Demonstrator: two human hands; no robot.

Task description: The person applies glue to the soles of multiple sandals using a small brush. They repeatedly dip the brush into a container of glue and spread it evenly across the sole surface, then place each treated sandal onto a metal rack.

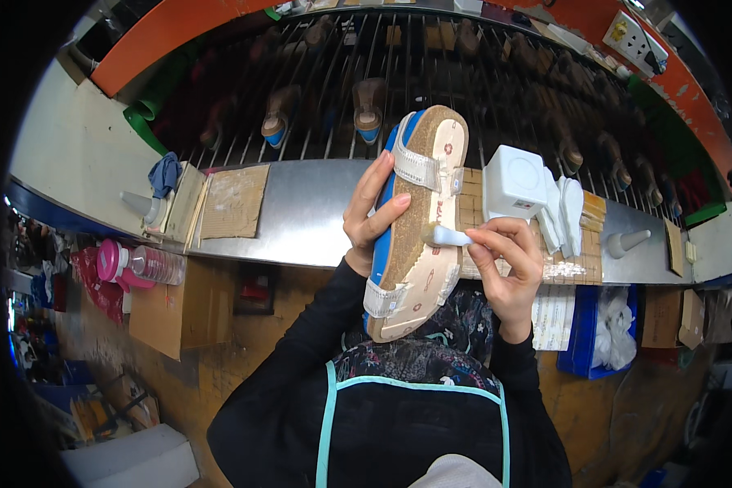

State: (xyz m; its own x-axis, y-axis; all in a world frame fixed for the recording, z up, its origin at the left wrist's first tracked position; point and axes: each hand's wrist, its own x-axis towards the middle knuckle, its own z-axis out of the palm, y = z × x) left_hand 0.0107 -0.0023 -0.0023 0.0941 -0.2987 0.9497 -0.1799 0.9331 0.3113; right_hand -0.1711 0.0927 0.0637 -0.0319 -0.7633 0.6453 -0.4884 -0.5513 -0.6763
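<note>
A sandal upper on a blue shoe last (407,236) is held bottom up over my lap, its toe-to-heel line nearly upright in view. Its underside shows a tan cork rim, a pale insole board and silvery-white straps folded over it. Along the left side, my left hand (374,203) grips it, fingers against the cork edge. In its fingertips my right hand (508,268) pinches a short brush (451,236) with a pale blue-white handle; its tip touches the insole near the middle. A white square container (515,180) stands just beyond the right hand.
White folded pads (563,213) lie right of the container on a taped brown mat. A cardboard piece (234,202) rests on the metal bench edge (313,210). Beyond, more lasts (368,110) sit on a rack of metal bars. A blue crate (577,342) stands below right.
</note>
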